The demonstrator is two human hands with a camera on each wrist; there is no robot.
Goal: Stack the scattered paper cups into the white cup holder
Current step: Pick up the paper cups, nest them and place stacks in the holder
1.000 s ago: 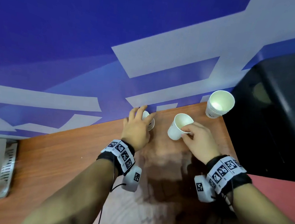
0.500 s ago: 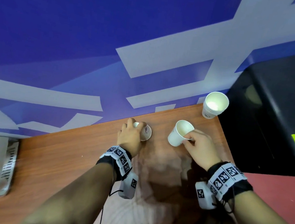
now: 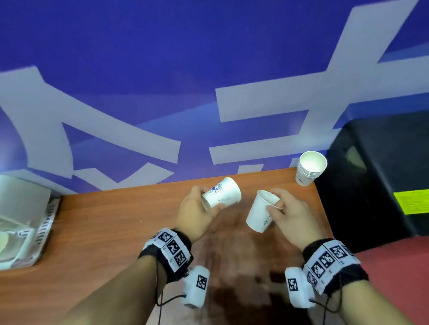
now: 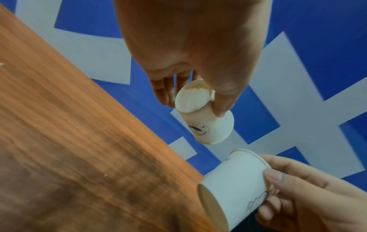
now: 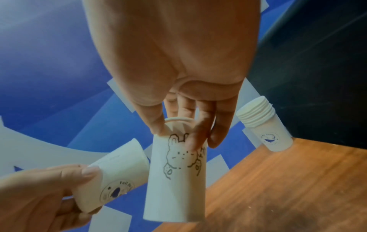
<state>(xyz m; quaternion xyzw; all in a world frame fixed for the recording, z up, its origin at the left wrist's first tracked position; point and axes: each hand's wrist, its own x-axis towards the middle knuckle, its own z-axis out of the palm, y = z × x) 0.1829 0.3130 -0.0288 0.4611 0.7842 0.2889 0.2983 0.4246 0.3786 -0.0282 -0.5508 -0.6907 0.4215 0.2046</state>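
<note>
My left hand (image 3: 199,206) grips a white paper cup with a blue logo (image 3: 222,193) by its base, tilted with the mouth pointing away to the right, above the table. In the left wrist view the fingers and thumb (image 4: 222,100) curl round that cup's bottom (image 4: 208,124). My right hand (image 3: 279,208) pinches the rim of a bear-print cup (image 3: 258,215), held upright just right of the logo cup; the wrist view shows fingers inside the rim of the bear-print cup (image 5: 176,172). A nested cup stack (image 3: 310,170) stands at the table's far right corner.
A white holder-like container (image 3: 9,197) with round pale items sits at the left end of the wooden table (image 3: 109,230). A black box (image 3: 399,170) stands right of the stack. A blue and white wall runs behind the table.
Both hands have lifted their cups off the table. The left cup, earlier lying under my palm, is now raised and tilted toward the right one. The view has shifted, showing more of the white container.
</note>
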